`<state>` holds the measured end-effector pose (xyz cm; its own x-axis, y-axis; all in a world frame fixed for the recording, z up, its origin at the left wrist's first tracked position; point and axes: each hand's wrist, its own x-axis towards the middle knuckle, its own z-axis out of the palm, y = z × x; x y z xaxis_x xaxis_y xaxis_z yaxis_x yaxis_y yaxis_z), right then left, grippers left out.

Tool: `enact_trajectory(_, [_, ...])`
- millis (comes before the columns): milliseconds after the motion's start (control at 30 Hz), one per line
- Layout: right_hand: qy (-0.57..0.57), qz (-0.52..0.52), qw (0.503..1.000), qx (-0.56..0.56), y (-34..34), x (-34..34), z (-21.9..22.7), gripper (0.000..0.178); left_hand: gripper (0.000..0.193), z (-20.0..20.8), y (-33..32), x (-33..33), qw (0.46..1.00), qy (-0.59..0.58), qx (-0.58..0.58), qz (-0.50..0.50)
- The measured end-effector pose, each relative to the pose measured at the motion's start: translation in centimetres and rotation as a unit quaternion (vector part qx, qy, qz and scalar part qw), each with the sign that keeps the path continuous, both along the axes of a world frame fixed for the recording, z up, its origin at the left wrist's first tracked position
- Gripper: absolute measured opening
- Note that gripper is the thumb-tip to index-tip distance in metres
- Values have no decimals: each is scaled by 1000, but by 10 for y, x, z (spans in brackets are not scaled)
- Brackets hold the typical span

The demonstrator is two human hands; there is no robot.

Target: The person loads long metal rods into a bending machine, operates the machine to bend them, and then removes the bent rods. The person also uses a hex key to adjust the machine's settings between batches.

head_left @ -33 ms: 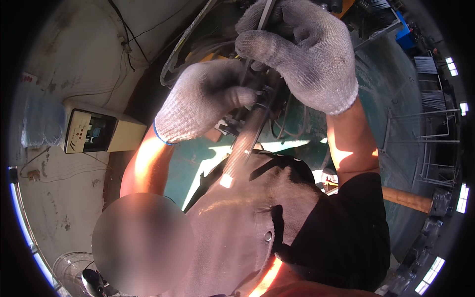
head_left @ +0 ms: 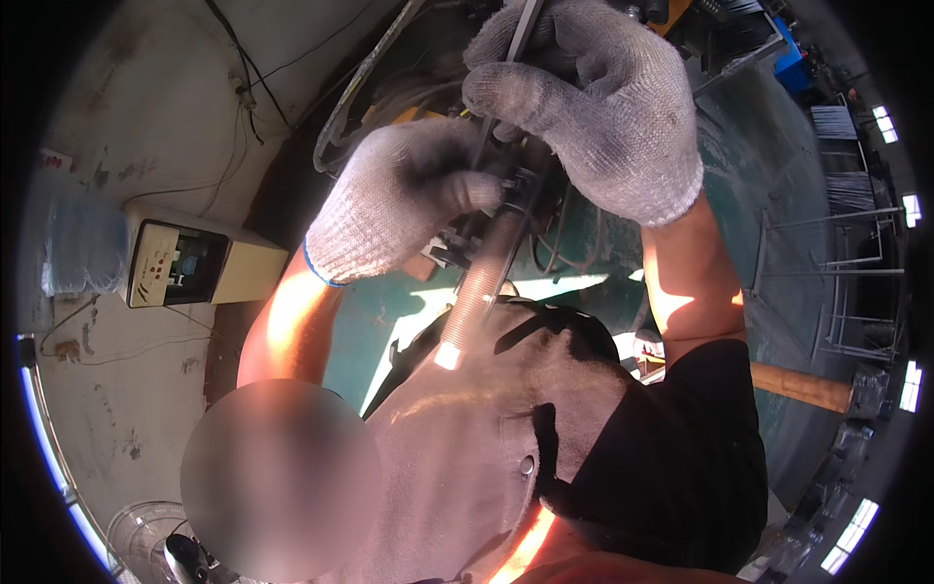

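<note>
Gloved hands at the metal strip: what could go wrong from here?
The left hand has its thumb close to the threaded rod's upper end, so the glove could snag or be pinched. The metal strip might slip in the right hand's knit glove. The rod's lower end points at the shirt and might catch it.

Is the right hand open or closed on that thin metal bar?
Closed, it seems: the right gloved hand curls around the thin metal bar, one digit in front and others behind.
</note>
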<state>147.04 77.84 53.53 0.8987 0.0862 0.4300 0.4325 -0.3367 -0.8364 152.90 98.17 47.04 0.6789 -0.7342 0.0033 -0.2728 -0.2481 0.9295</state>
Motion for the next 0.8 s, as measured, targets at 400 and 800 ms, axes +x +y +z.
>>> enact_trajectory(400, [-43, -110, 993, 2, 0, -36, -19, 17, 24, -15, -8, 14, 977, -198, -67, -49])
enact_trajectory(800, [-14, -155, 988, 5, -5, -35, -16, 10, 24, -17, -13, 18, 984, -150, -69, -64])
